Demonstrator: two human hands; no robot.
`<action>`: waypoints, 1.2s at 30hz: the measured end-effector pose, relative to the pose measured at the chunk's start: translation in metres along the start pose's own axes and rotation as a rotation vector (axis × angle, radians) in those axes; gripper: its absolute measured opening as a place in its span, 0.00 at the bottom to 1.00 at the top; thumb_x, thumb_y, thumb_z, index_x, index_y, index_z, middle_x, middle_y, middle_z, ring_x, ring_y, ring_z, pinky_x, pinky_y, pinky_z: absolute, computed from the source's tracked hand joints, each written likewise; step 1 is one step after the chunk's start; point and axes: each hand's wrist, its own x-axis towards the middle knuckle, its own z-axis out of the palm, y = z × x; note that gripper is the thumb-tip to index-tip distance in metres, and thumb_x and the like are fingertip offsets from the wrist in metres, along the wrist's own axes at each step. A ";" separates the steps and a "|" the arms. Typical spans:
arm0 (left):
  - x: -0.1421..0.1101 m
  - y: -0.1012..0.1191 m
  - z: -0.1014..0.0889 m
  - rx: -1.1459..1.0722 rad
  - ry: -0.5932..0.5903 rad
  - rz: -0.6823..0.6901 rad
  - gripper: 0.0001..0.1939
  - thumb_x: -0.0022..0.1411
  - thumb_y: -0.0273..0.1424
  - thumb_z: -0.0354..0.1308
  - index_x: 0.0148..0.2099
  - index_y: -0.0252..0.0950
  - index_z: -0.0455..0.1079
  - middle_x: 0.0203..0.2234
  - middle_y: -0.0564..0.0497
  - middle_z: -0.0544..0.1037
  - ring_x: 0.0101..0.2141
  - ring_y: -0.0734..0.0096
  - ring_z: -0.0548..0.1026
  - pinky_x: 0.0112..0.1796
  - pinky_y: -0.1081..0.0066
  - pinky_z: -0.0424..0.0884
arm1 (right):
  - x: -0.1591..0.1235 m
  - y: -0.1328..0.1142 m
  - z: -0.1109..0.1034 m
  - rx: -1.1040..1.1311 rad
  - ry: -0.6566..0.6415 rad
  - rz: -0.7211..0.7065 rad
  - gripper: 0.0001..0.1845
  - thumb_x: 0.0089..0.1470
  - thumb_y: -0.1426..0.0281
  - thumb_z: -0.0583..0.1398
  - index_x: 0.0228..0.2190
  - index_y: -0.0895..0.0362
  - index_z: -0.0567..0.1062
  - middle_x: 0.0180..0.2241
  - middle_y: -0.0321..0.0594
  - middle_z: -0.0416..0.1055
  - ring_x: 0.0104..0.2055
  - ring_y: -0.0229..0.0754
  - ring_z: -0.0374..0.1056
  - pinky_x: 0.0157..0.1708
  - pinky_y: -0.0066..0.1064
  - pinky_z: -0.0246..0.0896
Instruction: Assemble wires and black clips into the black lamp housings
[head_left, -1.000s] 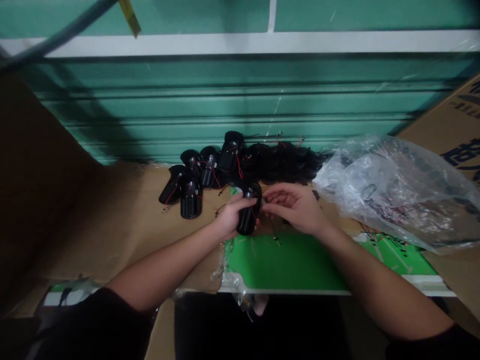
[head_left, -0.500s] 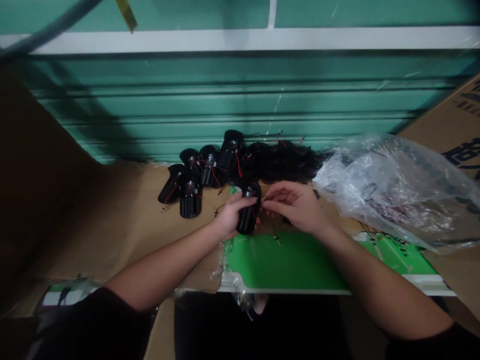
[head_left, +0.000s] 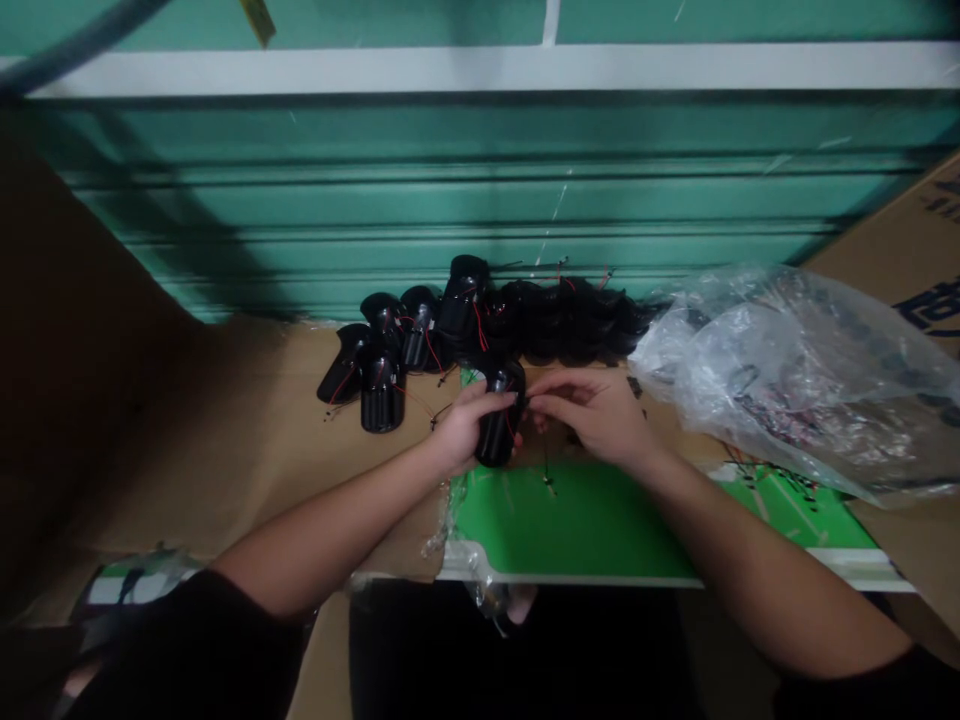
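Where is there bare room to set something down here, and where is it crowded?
Bare cardboard lies left of the black wired canisters, above the left forearm. The green panel is open below the right hand. Crowded: along the green roller shutter, where the canisters pile up, and at right under the plastic bag.

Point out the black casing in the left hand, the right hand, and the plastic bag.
Black casing (head_left: 496,438): head view, on its lower body, below the fingers.
Right hand (head_left: 592,415): head view, on the back of the hand.
Plastic bag (head_left: 780,385): head view, on its crumpled middle.
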 end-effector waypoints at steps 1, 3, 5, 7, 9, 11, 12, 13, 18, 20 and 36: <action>0.000 0.000 0.000 -0.001 0.000 -0.001 0.29 0.47 0.42 0.69 0.46 0.32 0.66 0.28 0.51 0.76 0.20 0.68 0.75 0.18 0.71 0.71 | 0.000 0.001 0.001 0.001 0.004 0.004 0.11 0.54 0.65 0.74 0.37 0.58 0.85 0.29 0.41 0.78 0.29 0.39 0.75 0.31 0.29 0.76; 0.001 -0.001 -0.001 -0.003 0.003 -0.003 0.29 0.47 0.43 0.69 0.46 0.33 0.66 0.28 0.51 0.76 0.20 0.68 0.75 0.18 0.71 0.71 | 0.000 0.004 0.001 -0.017 0.021 0.006 0.13 0.54 0.63 0.74 0.38 0.59 0.85 0.30 0.42 0.78 0.28 0.39 0.74 0.30 0.29 0.75; 0.001 -0.001 -0.001 -0.004 0.009 -0.005 0.29 0.47 0.42 0.69 0.46 0.33 0.66 0.28 0.51 0.76 0.20 0.68 0.75 0.18 0.70 0.71 | 0.000 0.006 0.002 -0.038 0.036 0.001 0.13 0.55 0.63 0.74 0.38 0.58 0.85 0.31 0.42 0.78 0.28 0.38 0.73 0.29 0.29 0.73; 0.000 -0.001 0.000 -0.008 0.008 -0.003 0.28 0.48 0.42 0.69 0.46 0.33 0.66 0.28 0.51 0.76 0.20 0.68 0.75 0.18 0.70 0.71 | 0.000 0.007 0.002 -0.052 0.035 -0.009 0.13 0.54 0.63 0.75 0.38 0.57 0.85 0.31 0.41 0.79 0.27 0.38 0.73 0.28 0.28 0.71; 0.000 -0.001 0.000 -0.015 0.004 -0.002 0.28 0.48 0.42 0.69 0.46 0.33 0.66 0.28 0.51 0.76 0.20 0.68 0.75 0.18 0.70 0.71 | -0.001 0.007 0.002 -0.062 0.031 -0.014 0.12 0.54 0.63 0.75 0.38 0.57 0.85 0.31 0.41 0.78 0.27 0.38 0.72 0.27 0.29 0.71; -0.001 -0.001 0.000 -0.016 -0.001 0.000 0.28 0.48 0.42 0.69 0.46 0.32 0.66 0.27 0.51 0.75 0.20 0.68 0.75 0.19 0.70 0.72 | -0.001 0.007 0.003 -0.068 0.038 -0.010 0.12 0.53 0.63 0.75 0.37 0.57 0.85 0.30 0.41 0.78 0.27 0.38 0.72 0.27 0.29 0.71; -0.001 -0.002 0.001 -0.014 -0.001 -0.001 0.28 0.48 0.42 0.69 0.47 0.32 0.66 0.28 0.51 0.75 0.20 0.69 0.75 0.19 0.70 0.72 | -0.001 0.007 0.003 -0.067 0.040 -0.007 0.13 0.53 0.63 0.75 0.37 0.57 0.85 0.30 0.41 0.78 0.26 0.38 0.72 0.27 0.29 0.71; -0.001 -0.002 0.001 -0.012 0.000 -0.002 0.29 0.48 0.42 0.69 0.47 0.32 0.66 0.28 0.51 0.76 0.20 0.68 0.75 0.19 0.70 0.73 | -0.001 0.007 0.003 -0.062 0.042 -0.003 0.13 0.53 0.63 0.75 0.37 0.58 0.84 0.30 0.41 0.78 0.26 0.38 0.72 0.27 0.29 0.71; -0.002 -0.001 0.002 -0.019 -0.005 -0.001 0.29 0.48 0.42 0.69 0.47 0.33 0.65 0.28 0.51 0.76 0.19 0.69 0.75 0.18 0.71 0.71 | 0.000 0.007 0.002 -0.004 0.030 0.041 0.15 0.51 0.65 0.76 0.37 0.58 0.83 0.31 0.40 0.77 0.26 0.37 0.72 0.26 0.28 0.70; -0.002 -0.001 0.003 -0.022 -0.005 -0.006 0.29 0.48 0.42 0.69 0.47 0.32 0.65 0.28 0.51 0.76 0.19 0.69 0.75 0.18 0.71 0.71 | 0.001 0.008 0.001 0.014 0.018 0.054 0.16 0.49 0.65 0.77 0.37 0.58 0.82 0.31 0.40 0.77 0.25 0.37 0.72 0.26 0.27 0.69; 0.001 0.001 0.003 -0.049 0.025 -0.018 0.28 0.48 0.41 0.69 0.47 0.32 0.69 0.29 0.51 0.76 0.20 0.70 0.75 0.18 0.71 0.70 | 0.001 -0.005 -0.006 0.062 -0.080 -0.006 0.18 0.64 0.58 0.70 0.39 0.58 0.71 0.38 0.43 0.78 0.36 0.42 0.78 0.39 0.34 0.77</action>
